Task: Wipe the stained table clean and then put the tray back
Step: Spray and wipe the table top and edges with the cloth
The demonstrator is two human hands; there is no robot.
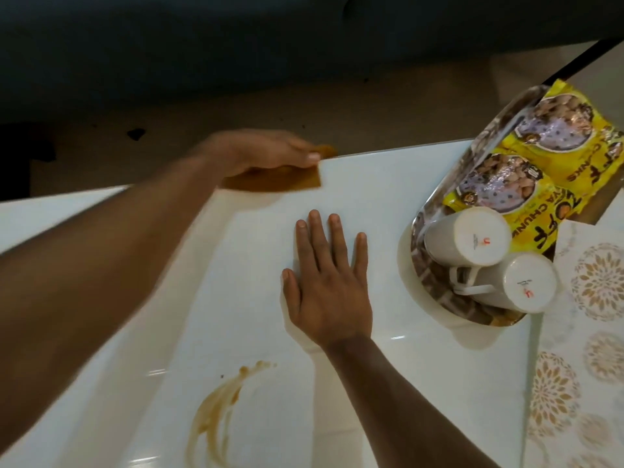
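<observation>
The white glossy table (388, 197) carries a brown smeared stain (216, 407) near its front left. My left hand (260, 153), blurred by motion, presses flat on a brown cloth (283, 182) at the table's far edge. My right hand (329, 282) rests flat on the middle of the table, fingers spread, holding nothing. A shiny patterned tray (435, 204) sits at the right, partly over the table's far corner. It holds two upturned white mugs (469, 238) (513, 282) and yellow snack packets (499, 163).
A white mat with gold flower prints (580, 349) covers the table's right side next to the tray. Beyond the far edge lie a tan floor (236, 109) and a dark sofa (236, 38).
</observation>
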